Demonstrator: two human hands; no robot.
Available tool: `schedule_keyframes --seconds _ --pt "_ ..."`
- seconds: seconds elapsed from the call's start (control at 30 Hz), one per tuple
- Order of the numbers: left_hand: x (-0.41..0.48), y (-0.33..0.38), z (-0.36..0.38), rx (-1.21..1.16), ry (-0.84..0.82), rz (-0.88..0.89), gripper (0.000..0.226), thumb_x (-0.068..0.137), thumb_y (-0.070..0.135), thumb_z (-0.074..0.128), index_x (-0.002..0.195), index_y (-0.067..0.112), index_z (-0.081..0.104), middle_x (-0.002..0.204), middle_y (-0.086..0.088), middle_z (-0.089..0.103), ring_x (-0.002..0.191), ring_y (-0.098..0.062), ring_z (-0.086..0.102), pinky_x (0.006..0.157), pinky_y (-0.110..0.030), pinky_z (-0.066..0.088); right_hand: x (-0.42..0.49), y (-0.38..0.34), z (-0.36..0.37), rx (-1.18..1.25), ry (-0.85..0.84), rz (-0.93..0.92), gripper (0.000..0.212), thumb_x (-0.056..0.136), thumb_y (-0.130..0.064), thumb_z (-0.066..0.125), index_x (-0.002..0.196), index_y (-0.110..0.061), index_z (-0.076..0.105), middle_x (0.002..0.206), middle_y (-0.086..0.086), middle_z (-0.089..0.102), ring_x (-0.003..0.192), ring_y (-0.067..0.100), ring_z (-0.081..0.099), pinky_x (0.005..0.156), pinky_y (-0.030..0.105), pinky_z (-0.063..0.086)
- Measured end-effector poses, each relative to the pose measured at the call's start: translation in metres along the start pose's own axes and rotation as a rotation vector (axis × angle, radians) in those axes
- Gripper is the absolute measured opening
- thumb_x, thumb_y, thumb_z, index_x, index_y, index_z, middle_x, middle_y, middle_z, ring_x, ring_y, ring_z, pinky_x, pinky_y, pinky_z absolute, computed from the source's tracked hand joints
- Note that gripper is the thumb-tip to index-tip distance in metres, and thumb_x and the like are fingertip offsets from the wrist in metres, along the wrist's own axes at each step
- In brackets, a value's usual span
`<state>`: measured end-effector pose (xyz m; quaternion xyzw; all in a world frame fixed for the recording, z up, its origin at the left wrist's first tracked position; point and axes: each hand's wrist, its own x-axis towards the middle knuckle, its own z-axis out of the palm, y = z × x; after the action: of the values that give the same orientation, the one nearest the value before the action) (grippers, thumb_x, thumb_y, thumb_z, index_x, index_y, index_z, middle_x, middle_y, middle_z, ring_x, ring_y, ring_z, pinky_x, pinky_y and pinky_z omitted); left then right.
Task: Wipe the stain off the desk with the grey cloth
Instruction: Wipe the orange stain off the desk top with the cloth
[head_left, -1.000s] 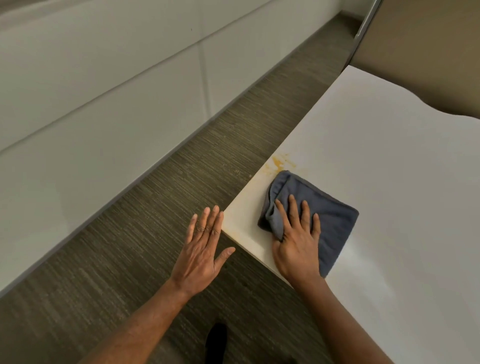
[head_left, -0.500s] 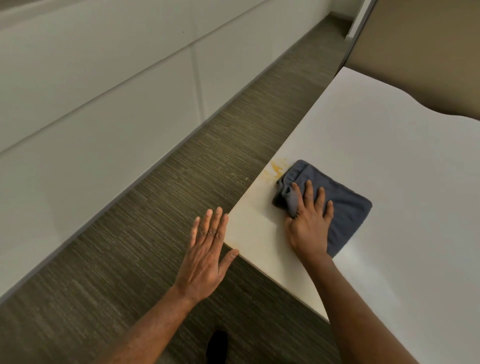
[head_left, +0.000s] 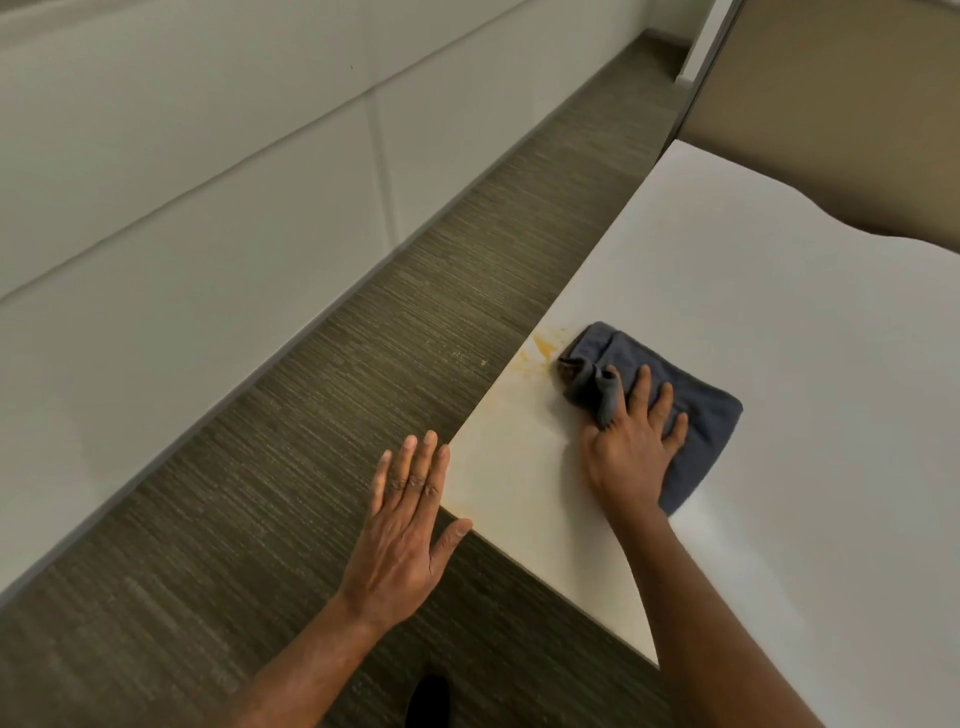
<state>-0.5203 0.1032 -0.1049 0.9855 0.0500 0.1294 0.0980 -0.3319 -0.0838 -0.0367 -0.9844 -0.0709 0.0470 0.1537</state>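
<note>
- We see the grey cloth (head_left: 696, 415) lying lengthwise under our right hand (head_left: 631, 452), its bunched end pointing at the stain (head_left: 540, 351) just past the fingertips.
- Flat fingers press it onto the desk (head_left: 779, 312).
- Our left hand (head_left: 405, 525) is spread, holding nothing.

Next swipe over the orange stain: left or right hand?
Right. The right hand presses the grey cloth, whose bunched edge lies just beside the stain. The left hand is flat by the desk corner, holding nothing.
</note>
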Motion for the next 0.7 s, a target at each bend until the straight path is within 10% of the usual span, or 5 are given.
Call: schedule_keyframes --seconds 0.4,0.7 --pt "0.000 0.000 -0.001 -0.004 -0.004 0.004 0.078 0.108 0.058 0.026 0.164 0.004 0.014 0.174 -0.014 0.008 0.161 -0.032 0.010 0.129 -0.054 0.014 -0.015 -0.027 0.020 -0.062 -0.080 -0.389 0.075 0.098 -0.035 0.040 0.161 -0.036 -0.001 0.171 0.000 -0.010 0.156 0.026 -0.018 0.124 0.055 -0.014" --pt "0.000 -0.002 0.003 -0.012 0.011 0.011 0.079 0.108 0.059 0.029 0.164 0.005 0.013 0.174 -0.014 0.009 0.161 -0.032 0.010 0.130 -0.053 0.011 0.039 -0.013 0.006 -0.037 0.000 -0.026 0.075 0.095 -0.025 0.045 0.161 -0.036 0.010 0.171 0.007 -0.009 0.156 0.033 -0.014 0.123 0.058 -0.012"
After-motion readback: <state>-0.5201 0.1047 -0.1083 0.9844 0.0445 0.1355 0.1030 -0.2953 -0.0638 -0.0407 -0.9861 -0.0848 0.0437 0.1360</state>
